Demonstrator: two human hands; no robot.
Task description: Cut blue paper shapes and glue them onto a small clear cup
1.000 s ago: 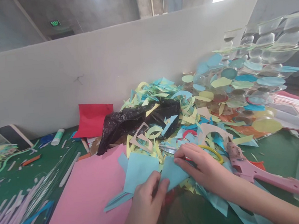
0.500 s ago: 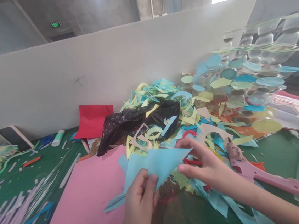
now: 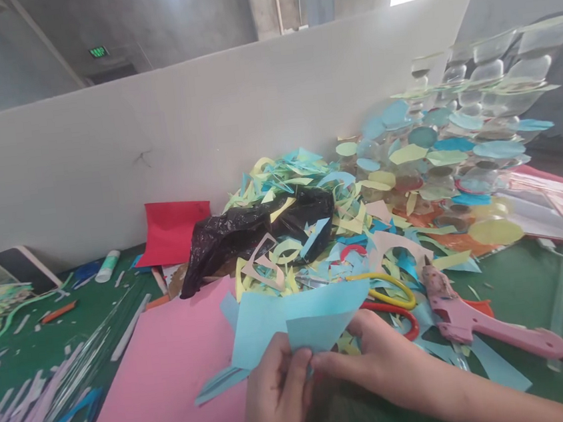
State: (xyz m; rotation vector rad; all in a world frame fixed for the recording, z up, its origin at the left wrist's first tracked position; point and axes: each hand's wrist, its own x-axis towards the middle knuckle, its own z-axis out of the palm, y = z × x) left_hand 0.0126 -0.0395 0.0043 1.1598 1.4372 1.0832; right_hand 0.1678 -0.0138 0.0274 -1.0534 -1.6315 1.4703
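Observation:
A light blue sheet of paper (image 3: 258,324) is held up in front of me, with a flap folded over toward me on its right part. My left hand (image 3: 277,389) pinches its lower edge between thumb and fingers. My right hand (image 3: 371,352) grips the folded part, its thumb tip close to my left thumb and its fingers behind the paper. Below and left of the sheet, a folded blue paper piece (image 3: 222,385) lies on a pink sheet (image 3: 172,370). Scissors with yellow and red handles (image 3: 395,289) lie just beyond my right hand, partly hidden by the paper.
A pink glue gun (image 3: 495,333) lies at right on the green table. Paper scraps (image 3: 292,169) heap around a black plastic bag (image 3: 233,233). Stacked clear cups with paper discs (image 3: 456,145) stand at back right. Pale sticks (image 3: 26,412) and a glue stick (image 3: 107,266) lie left.
My right hand has moved down and left from the paper's right corner to beside my left thumb. The flap is now folded lower, and the scissors' handles have come into clearer view.

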